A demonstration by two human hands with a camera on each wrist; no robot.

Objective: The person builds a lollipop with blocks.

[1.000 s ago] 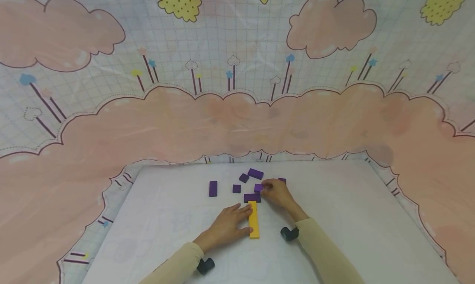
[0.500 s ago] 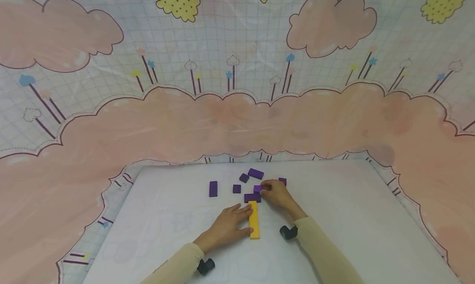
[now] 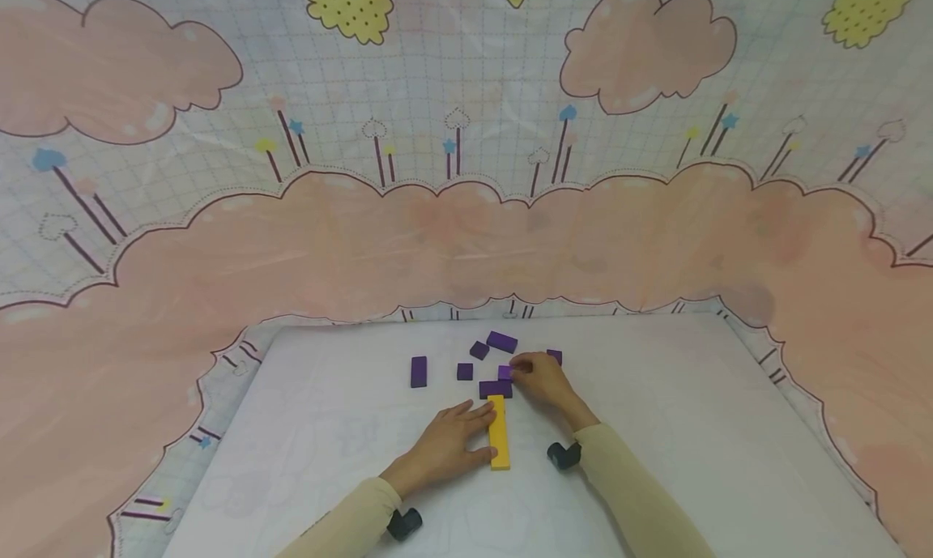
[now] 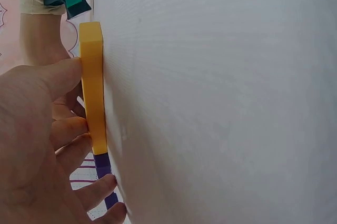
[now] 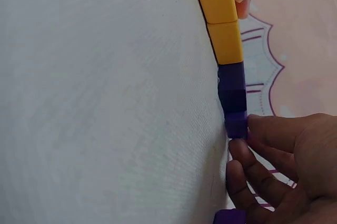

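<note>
A yellow strip of blocks (image 3: 499, 440), with a seam across it in the right wrist view, lies lengthwise on the table. My left hand (image 3: 448, 445) rests its thumb and fingertips along the strip's left side. Against the strip's far end, a purple rectangular block (image 3: 496, 389) lies crosswise. Just behind that block, my right hand (image 3: 543, 380) pinches a small purple cube (image 3: 504, 372) between thumb and fingers. In the right wrist view the held cube (image 5: 236, 125) sits at the end of the purple block (image 5: 232, 79), apparently touching it.
Loose purple pieces lie around: an upright-lying block (image 3: 419, 372) at left, a cube (image 3: 465, 372), a turned cube (image 3: 479, 350), a slanted block (image 3: 502, 342) at the back, and one piece (image 3: 555, 356) partly behind my right hand. A patterned cloth (image 3: 510, 242) hangs behind the white table (image 3: 328, 428).
My right hand has shifted slightly left and nearer with the purple cube, closer to the crosswise purple block. My left hand and the yellow strip have stayed in place.
</note>
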